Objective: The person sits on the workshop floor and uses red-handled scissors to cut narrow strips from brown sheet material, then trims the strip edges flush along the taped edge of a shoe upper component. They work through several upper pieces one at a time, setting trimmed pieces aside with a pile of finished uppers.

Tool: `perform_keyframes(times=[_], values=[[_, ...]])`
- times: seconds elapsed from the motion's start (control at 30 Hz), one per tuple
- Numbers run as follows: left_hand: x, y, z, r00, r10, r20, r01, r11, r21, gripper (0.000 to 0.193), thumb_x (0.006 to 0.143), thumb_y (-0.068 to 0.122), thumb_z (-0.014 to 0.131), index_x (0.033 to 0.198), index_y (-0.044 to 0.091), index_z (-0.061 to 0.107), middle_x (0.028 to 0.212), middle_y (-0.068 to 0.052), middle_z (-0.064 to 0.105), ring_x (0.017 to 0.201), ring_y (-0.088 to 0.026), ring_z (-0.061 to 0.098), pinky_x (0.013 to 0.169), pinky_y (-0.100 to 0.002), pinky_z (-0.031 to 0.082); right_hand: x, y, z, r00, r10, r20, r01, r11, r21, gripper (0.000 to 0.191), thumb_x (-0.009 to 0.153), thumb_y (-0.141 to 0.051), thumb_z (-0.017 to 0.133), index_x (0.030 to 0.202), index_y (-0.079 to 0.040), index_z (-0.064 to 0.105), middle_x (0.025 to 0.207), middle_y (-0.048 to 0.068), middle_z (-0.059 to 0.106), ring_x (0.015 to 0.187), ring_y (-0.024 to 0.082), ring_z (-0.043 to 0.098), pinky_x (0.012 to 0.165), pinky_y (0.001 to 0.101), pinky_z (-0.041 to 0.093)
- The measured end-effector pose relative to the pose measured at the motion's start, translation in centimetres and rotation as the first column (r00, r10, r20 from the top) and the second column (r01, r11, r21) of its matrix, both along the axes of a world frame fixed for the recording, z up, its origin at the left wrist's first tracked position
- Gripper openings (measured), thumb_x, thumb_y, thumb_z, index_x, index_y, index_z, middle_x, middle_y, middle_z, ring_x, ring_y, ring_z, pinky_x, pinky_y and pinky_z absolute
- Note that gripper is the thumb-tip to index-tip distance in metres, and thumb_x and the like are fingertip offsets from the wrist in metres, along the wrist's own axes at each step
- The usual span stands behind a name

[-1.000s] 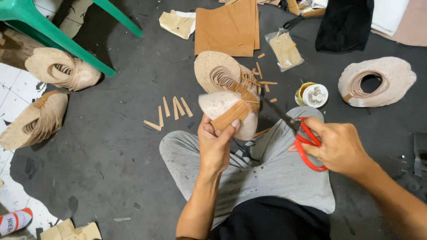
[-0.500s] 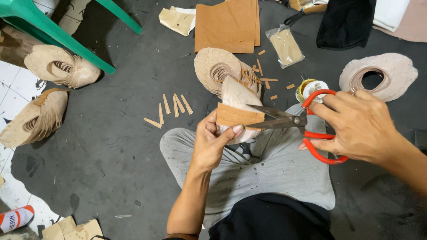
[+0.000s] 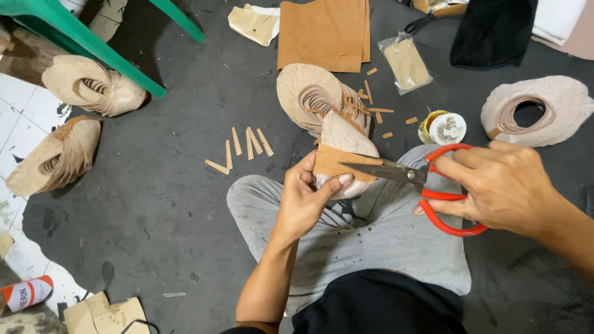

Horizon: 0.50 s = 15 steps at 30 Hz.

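Observation:
My left hand grips a small tan cardboard piece pressed against a pale shoe insole held over my knee. My right hand holds red-handled scissors, fingers through the loops. The scissor blades point left and their tips lie on the cardboard piece. I sit cross-legged in grey trousers on a dark floor mat.
A stack of insoles lies just beyond my knee, with cut tan strips to its left. Brown sheets, a small bag, a round tin, more insole stacks and a green stool leg surround me.
My right hand brought the scissors up from beside my knee and swung the blades left onto the cardboard piece. The left hand turned the insole and cardboard slightly.

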<state>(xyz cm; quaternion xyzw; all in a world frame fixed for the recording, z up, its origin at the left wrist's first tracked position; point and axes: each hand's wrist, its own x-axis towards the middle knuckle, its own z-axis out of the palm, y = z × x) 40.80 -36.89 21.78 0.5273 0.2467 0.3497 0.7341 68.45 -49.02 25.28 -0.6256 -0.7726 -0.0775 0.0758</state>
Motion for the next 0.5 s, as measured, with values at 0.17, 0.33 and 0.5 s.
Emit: perform_keyframes(times=[0.17,0.33,0.5], values=[[0.0,0.3,-0.3,1.0,0.011,-0.014,-0.011,1.0,-0.011,0.03,0.095,-0.007,0.072,0.125,-0.008,0.067,0.112,-0.01,0.075,0.1,-0.011,0.07,0.089,-0.027,0.059,0.5,-0.4,-0.3,0.992,-0.023,0.123,0.037,0.992,-0.119,0.061,0.064,-0.071,0.077,0.089,-0.015,0.072,0.061,0.001,0.064,0.052,0.02,0.061,0.053,0.0334,0.047],[0.2,0.0,-0.7,0.998,-0.024,-0.059,0.022,0.999,-0.023,0.026,0.094,-0.005,0.072,0.12,-0.007,0.07,0.109,-0.009,0.076,0.096,-0.01,0.07,0.086,-0.026,0.06,-0.5,-0.2,0.1,0.999,-0.029,0.023,0.029,1.0,-0.01,0.061,0.061,-0.067,0.079,0.089,-0.013,0.072,0.063,0.003,0.064,0.052,0.024,0.061,0.053,0.034,0.047],[0.7,-0.8,-0.8,0.995,-0.084,-0.052,0.086,0.996,0.023,0.028,0.094,-0.003,0.074,0.121,-0.005,0.07,0.111,-0.007,0.076,0.099,-0.008,0.069,0.088,-0.024,0.058,-1.7,0.3,0.4,1.0,0.001,-0.028,0.001,0.998,0.063,0.068,0.061,-0.072,0.074,0.092,-0.012,0.069,0.072,0.002,0.066,0.059,0.022,0.062,0.057,0.0356,0.044]])
